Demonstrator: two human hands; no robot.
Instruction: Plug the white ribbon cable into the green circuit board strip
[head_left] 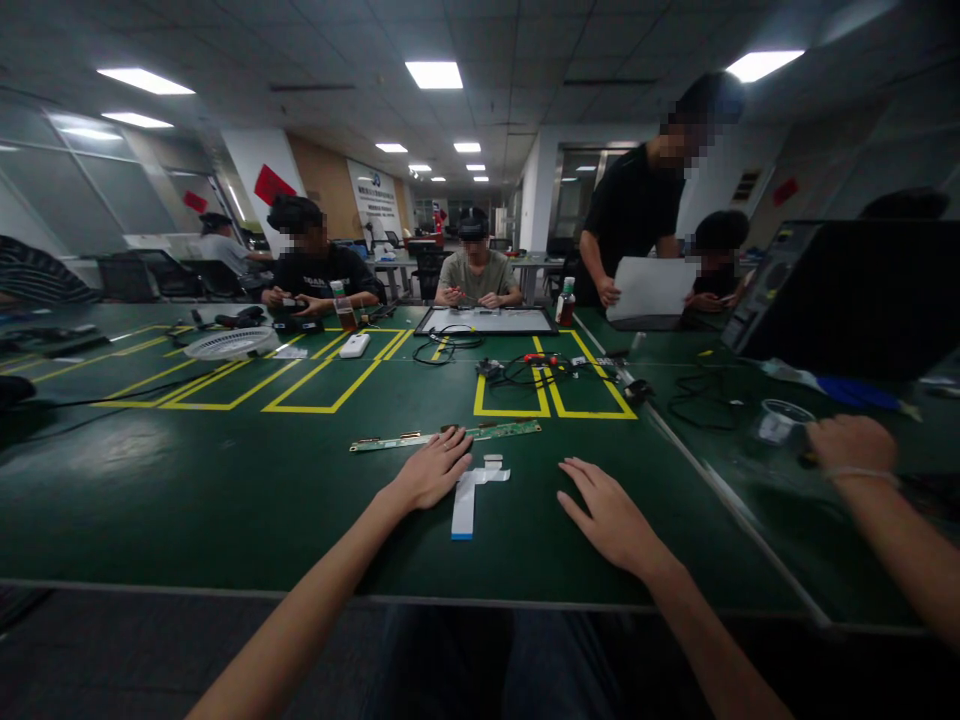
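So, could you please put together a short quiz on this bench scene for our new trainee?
1. What lies on the table between the left hand and the right hand?
A) a white ribbon cable
B) a screwdriver
C) a bottle
2. True or false: the right hand is gripping a screwdriver.
3. Fill in: the long green circuit board lies just beyond the fingers of the ___ hand.

Key: 1 A. 2 False: it lies flat and empty on the table. 3 left.
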